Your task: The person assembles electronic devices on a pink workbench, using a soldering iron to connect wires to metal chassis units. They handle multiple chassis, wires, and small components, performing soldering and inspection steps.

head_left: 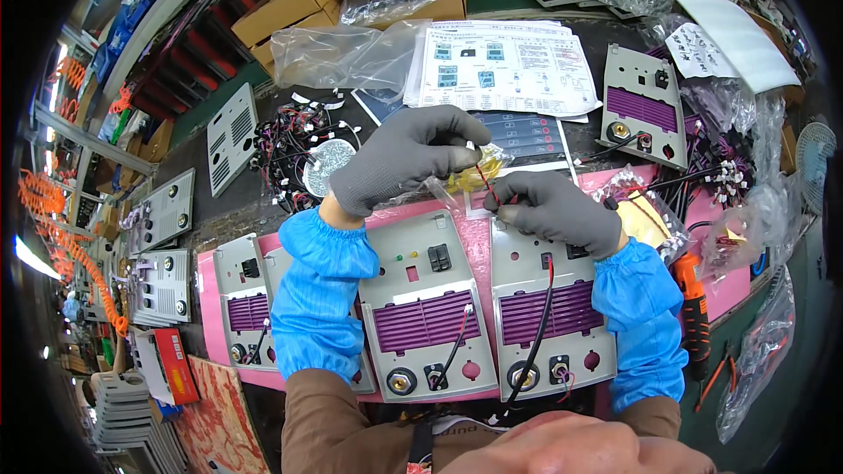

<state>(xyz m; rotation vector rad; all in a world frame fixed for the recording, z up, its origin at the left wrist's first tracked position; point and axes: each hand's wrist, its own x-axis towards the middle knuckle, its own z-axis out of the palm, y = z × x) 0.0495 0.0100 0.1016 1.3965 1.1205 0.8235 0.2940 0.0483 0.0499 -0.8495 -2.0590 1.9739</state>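
At the middle of the frame, we hold a thin red wire (486, 182): our left hand (399, 160) pinches its upper end, and our right hand (562, 211) clamps it lower down. Below, gray panels (421, 325) with purple grilles lie on a pink sheet (724, 294).

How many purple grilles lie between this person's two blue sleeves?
2: the left grille, below the left hand in the picture, and the right grille, below the right hand. The sleeves may hide others.
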